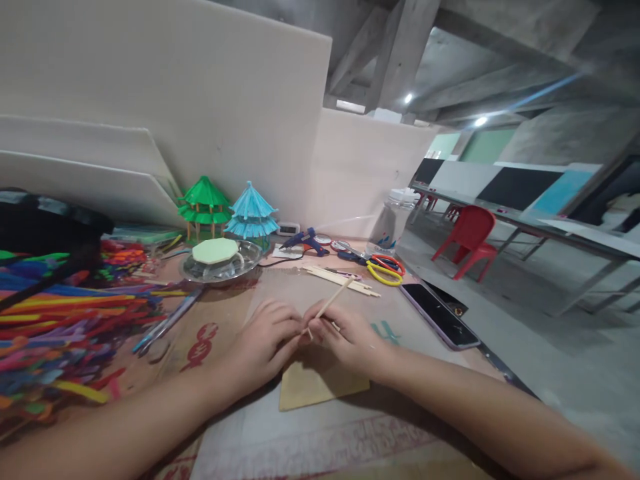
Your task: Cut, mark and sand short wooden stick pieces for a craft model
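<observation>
My right hand point(345, 333) is closed around a thin wooden stick point(336, 296), which slants up and to the right out of the fingers. Fingers of my left hand point(274, 333) are pinched against the right fingertips, where a small pale end sticks out; whether the left holds the same stick I cannot make out. Below both hands a square tan board point(325, 387) lies on the cardboard-covered table. Just beyond the hands is a bundle of similar wooden sticks point(345, 281).
Colourful pipe cleaners point(65, 327) spread over the left side. Behind stand a green paper pagoda point(204, 207), a blue paper pagoda point(251, 213), a metal plate point(253, 253) and a glue gun point(307, 240). Scissors point(385, 270), a plastic bottle point(391, 223) and a phone point(440, 315) lie rightward.
</observation>
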The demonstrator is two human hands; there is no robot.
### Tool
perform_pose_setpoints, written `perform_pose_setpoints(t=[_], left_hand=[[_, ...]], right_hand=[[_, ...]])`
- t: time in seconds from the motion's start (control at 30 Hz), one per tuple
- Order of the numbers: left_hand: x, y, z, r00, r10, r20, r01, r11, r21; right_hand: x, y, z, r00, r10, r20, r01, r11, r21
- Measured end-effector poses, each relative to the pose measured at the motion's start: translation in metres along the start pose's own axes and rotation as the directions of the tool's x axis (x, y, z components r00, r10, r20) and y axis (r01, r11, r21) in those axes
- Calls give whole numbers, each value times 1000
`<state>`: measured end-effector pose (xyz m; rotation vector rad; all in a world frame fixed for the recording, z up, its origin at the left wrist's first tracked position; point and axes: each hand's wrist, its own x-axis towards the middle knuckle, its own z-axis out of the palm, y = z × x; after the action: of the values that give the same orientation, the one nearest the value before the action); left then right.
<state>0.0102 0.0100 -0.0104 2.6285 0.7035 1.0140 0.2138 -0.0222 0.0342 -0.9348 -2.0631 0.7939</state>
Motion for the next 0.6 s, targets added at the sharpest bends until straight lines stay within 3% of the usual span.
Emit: perform_pose_setpoints(t=[0.17,0.3,0.37,0.6], left_hand=[[-2,3,-5,1000,-4,-8,4,999,-38],[-2,5,-6,999,-29,-13,28,998,-59],[-2,5,-5,1000,-18,-18,17,998,-62],[3,6,-5,992,7,-127,-18,996,-84]], right_hand=[[3,3,3,995,65,-72,-59,995,83],[10,12,3,958,248,-146,-165,888,429],[13,16,3,949,282,-140,-172,837,520],[11,20,8,948,296,-115,-176,791,586]])
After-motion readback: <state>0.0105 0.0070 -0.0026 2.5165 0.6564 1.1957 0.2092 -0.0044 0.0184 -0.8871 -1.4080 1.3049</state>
